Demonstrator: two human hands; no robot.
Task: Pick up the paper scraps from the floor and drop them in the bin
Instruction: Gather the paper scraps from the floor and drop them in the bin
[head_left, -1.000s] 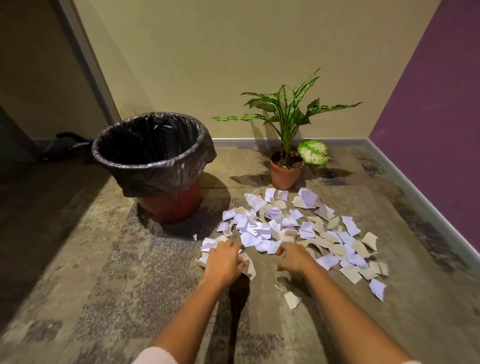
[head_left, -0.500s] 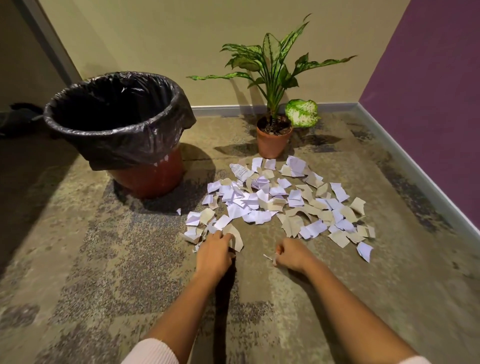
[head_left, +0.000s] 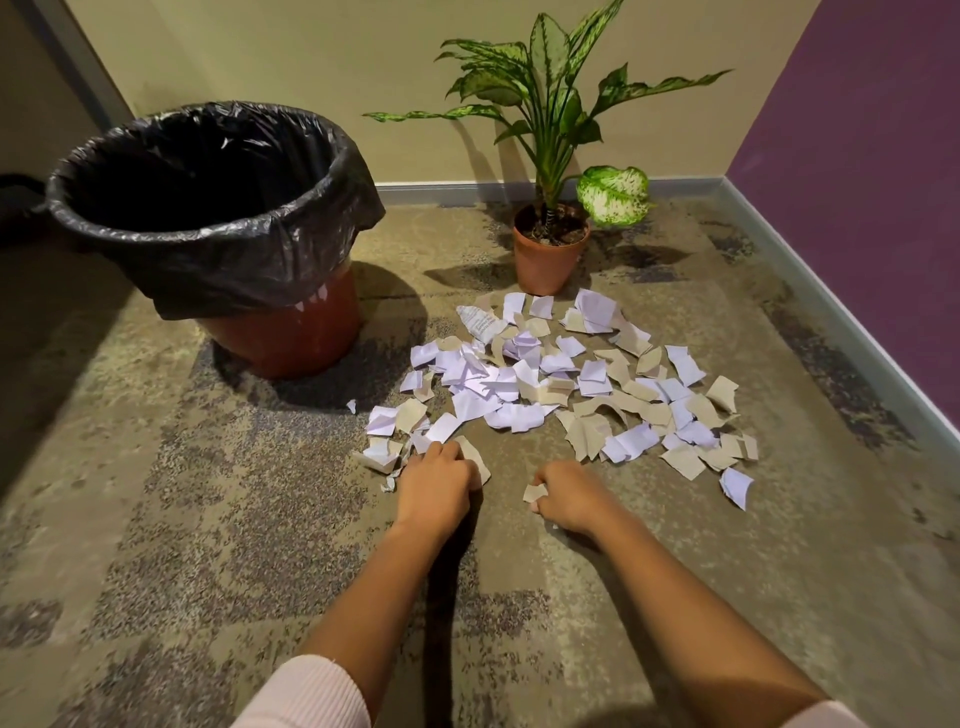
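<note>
Bin (head_left: 291, 332): a red-brown tub standing upright on the floor (head_left: 156, 519) at the far left, its mouth open, near the left edge of the litter.
Liner (head_left: 249, 260): a black plastic bag folded over the bin's rim and hanging partway down its wall.
Left sleeve (head_left: 306, 696): a pale pink ribbed cuff at the bottom edge, with the forearm bare beyond it.
Left hand (head_left: 434, 488): knuckles up at the near-left corner of the litter. The grip is drawn in, with the fingers curled down onto the tan scrap. What lies under the palm is hidden.
Tan scrap (head_left: 478, 462): a torn brown piece jutting out to the right from beneath the left fingers. Whether it is off the floor cannot be told.
Small scrap (head_left: 535, 492): a brown fragment pinched at the tips of the right hand's fingers, just apart from the main litter.
Right hand (head_left: 571, 496): low over the floor beside the left hand, not touching it. The grip is tight, the fingers folded into a near-fist round the small scrap.
Paper scraps (head_left: 545, 384): many torn white, lilac and brown pieces spread flat on the floor, between the hands and the potted plant, none in the bin's visible mouth.
Potted plant (head_left: 550, 254): a terracotta pot with variegated leaves, against the far wall, just behind the litter.
Purple wall (head_left: 857, 182): bounds the floor at the right.
</note>
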